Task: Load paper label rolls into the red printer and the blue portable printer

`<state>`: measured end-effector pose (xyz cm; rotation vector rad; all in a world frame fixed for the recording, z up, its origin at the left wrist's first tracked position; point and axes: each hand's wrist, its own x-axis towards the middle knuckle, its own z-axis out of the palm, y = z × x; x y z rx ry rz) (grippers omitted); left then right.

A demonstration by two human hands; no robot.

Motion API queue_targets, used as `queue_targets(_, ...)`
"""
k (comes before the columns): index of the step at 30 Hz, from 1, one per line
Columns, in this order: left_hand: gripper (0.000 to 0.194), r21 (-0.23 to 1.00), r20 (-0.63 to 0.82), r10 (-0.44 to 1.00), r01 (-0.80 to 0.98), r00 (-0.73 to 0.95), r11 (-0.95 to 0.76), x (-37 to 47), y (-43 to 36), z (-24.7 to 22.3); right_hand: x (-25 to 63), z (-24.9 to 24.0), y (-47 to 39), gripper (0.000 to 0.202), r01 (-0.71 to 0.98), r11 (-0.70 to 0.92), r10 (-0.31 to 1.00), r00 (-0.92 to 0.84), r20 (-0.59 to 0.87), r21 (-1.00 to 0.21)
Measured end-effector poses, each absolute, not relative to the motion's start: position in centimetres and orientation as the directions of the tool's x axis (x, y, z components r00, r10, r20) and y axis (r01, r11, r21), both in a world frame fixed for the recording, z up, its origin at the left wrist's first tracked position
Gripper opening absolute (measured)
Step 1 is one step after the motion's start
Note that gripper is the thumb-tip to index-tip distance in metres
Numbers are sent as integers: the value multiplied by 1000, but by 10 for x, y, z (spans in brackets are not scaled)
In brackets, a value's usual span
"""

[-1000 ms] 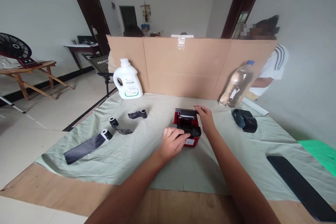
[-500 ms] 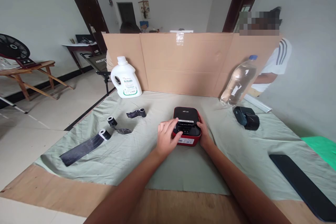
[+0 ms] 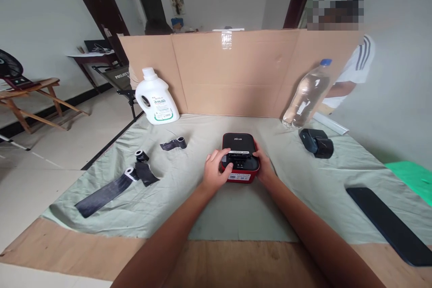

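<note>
A small red-and-black label printer (image 3: 240,141) stands on the cloth in front of me, its dark lid down and a white strip across the top. My left hand (image 3: 218,170) is at its left side, fingers along the top edge and thumb at the front corner. Around the right side wraps my right hand (image 3: 263,164), thumb near the lid's edge. Both hands are closed on the printer. To its left lie a roll of black tape (image 3: 181,142), a second black roll (image 3: 141,156) and a longer unrolled one (image 3: 104,192).
A cardboard screen (image 3: 229,76) closes off the back, with a white detergent jug (image 3: 158,101) and a water bottle (image 3: 308,94) before it. At right are a black device (image 3: 315,143) and a dark flat slab (image 3: 388,225). A person (image 3: 351,72) is behind the screen.
My view has shifted slightly. The left hand's fingers have slid toward the printer's left edge. The loose tail of the middle black roll now lies differently.
</note>
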<state>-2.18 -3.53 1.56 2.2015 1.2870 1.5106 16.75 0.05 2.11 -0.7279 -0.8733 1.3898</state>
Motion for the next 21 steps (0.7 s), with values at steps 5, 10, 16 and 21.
queue_targets(5,35,593,672,736,531,88,-605,-19,-36,14,163,20,-2,63,-527,114,993,48,105,-842)
queue_targets(10,38,623,684,727,474,56,-622,-15,-39,8,163,12,-5,58,-474,178,984,59,171,-862)
queue_targets(16,53,619,698,712,440,70,-650,-15,-37,6,161,7,-6,67,-373,215,976,38,216,-903)
queue_targets(21,52,641,672,739,463,48,-612,-20,-38,7,160,7,-5,62,-454,185,981,36,190,-872)
